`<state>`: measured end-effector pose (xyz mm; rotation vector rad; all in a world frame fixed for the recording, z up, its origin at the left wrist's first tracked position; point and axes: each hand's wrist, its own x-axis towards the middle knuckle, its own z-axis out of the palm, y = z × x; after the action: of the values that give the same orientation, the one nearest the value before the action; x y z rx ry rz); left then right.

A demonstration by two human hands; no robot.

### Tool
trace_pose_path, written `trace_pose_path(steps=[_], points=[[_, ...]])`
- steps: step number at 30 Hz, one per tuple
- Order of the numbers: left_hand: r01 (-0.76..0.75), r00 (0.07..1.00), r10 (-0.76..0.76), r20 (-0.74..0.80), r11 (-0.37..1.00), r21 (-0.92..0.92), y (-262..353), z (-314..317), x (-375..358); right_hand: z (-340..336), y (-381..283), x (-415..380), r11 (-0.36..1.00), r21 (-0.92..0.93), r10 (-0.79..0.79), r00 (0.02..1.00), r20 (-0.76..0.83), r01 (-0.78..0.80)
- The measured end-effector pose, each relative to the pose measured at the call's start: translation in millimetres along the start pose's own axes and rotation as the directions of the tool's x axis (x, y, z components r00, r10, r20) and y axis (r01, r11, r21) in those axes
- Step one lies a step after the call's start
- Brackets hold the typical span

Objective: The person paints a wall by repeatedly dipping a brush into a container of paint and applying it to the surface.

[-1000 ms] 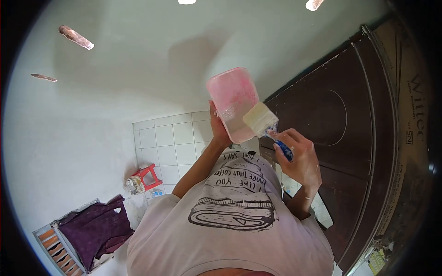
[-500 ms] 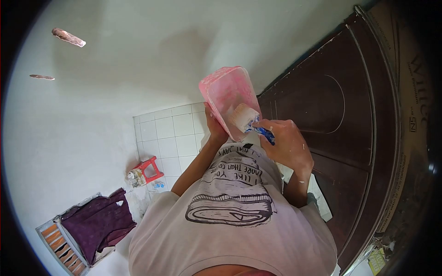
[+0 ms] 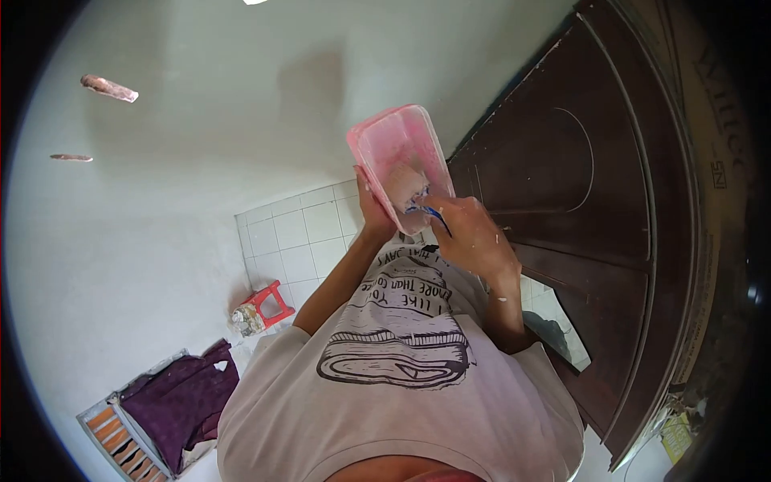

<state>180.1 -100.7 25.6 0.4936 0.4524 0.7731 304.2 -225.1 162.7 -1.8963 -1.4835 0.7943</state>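
My left hand (image 3: 374,207) grips a pink plastic tub (image 3: 404,132) by its left side, tilted so that its inside faces me. Whitish residue coats the tub's walls. In my right hand (image 3: 479,239) is a paintbrush (image 3: 408,186) with a blue handle smeared with white. Its wide pale bristles are down inside the tub, near the lower end. White specks dot the back of my right hand and the wrist.
A pale wall (image 3: 201,145) rises ahead and to the left. Dark brown wooden door (image 3: 554,177) stands close on the right. On the white tiled floor (image 3: 291,229) is a red stool (image 3: 273,304). Purple cloth (image 3: 173,402) hangs at lower left.
The brush and my right hand have moved left, and the bristles are deeper in the tub. The tub appears slightly higher in view. The camera view has shifted a little.
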Motion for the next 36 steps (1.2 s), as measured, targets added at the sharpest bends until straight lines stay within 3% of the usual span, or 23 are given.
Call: trace_pose_path(steps=[2,6,8,10,15,17,19,21,23,24,26,28,30,32,35,36], points=[[0.078,0.996,-0.076,0.053,0.997,-0.030,1.5,-5.6,6.4,-3.2,-1.9,-1.6,0.999,0.026,-0.028,0.995,-0.098,0.030],[0.030,0.999,-0.027,0.033,0.996,-0.084,1.3,-3.7,7.9,-3.7,-4.5,-7.9,0.999,-0.023,-0.041,0.984,-0.174,0.037],[0.044,0.998,-0.042,0.039,0.997,-0.066,-1.2,-4.8,6.2,4.7,-1.5,-2.6,0.971,-0.239,0.012,0.999,-0.043,-0.022],[0.057,0.993,-0.055,0.100,0.998,-0.015,-0.6,-4.7,7.8,6.2,1.5,-5.7,0.983,-0.183,-0.017,0.997,-0.077,0.003],[0.010,0.999,-0.011,0.046,1.000,0.025,8.0,-4.9,1.5,-3.4,-4.9,-10.3,0.996,-0.019,-0.094,0.979,-0.179,0.093],[-0.006,1.000,0.006,0.005,0.999,0.049,3.4,-12.1,-0.2,-19.0,-19.5,-8.3,0.996,0.090,0.011,0.985,-0.175,0.005],[-0.008,0.994,0.026,-0.109,0.987,0.160,-4.2,-22.0,1.4,-16.5,-19.7,-1.4,0.997,0.078,0.014,0.985,-0.172,-0.001],[-0.001,0.997,0.014,-0.076,0.986,0.167,-6.6,-23.1,-3.8,-5.9,-12.4,6.3,0.998,0.064,0.022,0.984,-0.178,-0.011],[0.002,0.999,0.006,-0.043,0.985,0.173,-6.2,-25.3,-4.0,22.1,11.5,13.7,0.997,-0.045,-0.069,0.983,-0.169,0.062],[0.034,0.999,-0.032,-0.041,0.997,0.073,-4.6,-29.1,-1.7,26.9,15.3,14.4,0.996,-0.047,-0.077,0.983,-0.168,0.070],[0.067,0.997,-0.068,-0.044,0.997,-0.026,-4.3,-37.3,-4.9,35.3,17.6,11.7,0.998,-0.048,-0.035,0.999,0.032,0.036],[0.053,0.998,-0.045,-0.052,0.984,0.170,3.1,-30.8,-11.9,18.7,9.9,12.1,0.997,-0.037,-0.063,0.997,0.044,0.065],[0.025,0.997,-0.013,-0.071,0.987,0.158,5.4,-28.0,-13.0,3.8,-5.6,12.7,0.995,-0.023,-0.091,0.994,0.056,0.093],[-0.003,0.996,0.016,-0.087,0.989,0.145,6.8,-31.2,-11.9,-2.6,-20.1,14.6,0.999,-0.014,0.028,0.989,-0.146,-0.030],[0.025,0.995,-0.003,-0.102,0.977,0.210,4.3,-44.8,-7.9,20.0,3.6,27.2,0.994,-0.106,-0.019,0.999,-0.028,0.016],[0.029,0.997,-0.022,-0.073,0.995,0.096,6.9,-46.0,-2.7,25.4,7.7,26.7,0.994,-0.106,-0.018,0.999,-0.027,0.015]])
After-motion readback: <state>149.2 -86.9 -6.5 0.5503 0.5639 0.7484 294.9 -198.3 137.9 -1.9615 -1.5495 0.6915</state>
